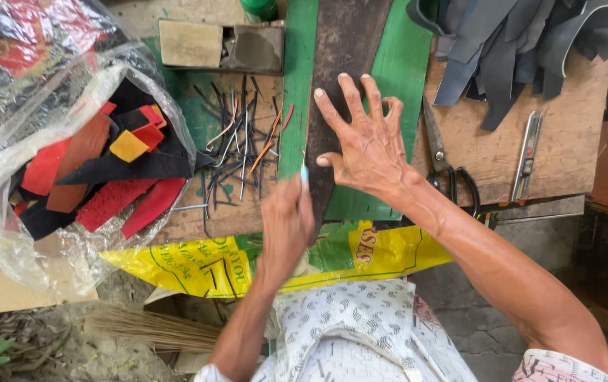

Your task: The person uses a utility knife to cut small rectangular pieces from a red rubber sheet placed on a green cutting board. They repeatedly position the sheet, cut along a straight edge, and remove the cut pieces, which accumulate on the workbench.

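Note:
A long dark brown leather strip (343, 49) lies on a green cutting board (397, 78) on the wooden bench. My right hand (364, 145) presses flat on the strip, fingers spread wide. My left hand (286, 219) is closed around a small cutting tool (305, 175) with a pale blue tip. That tip sits at the strip's left edge, just beside my right thumb. The tool's blade is too small to make out.
A pile of thin dark and orange trimmings (244, 141) lies left of the board. A clear plastic bag (49, 163) holds red, black and orange scraps. Scissors (445, 166), a utility knife (527, 155), grey leather strips (509, 49), a stone block (219, 46) and a yellow sack (198, 265) surround the work.

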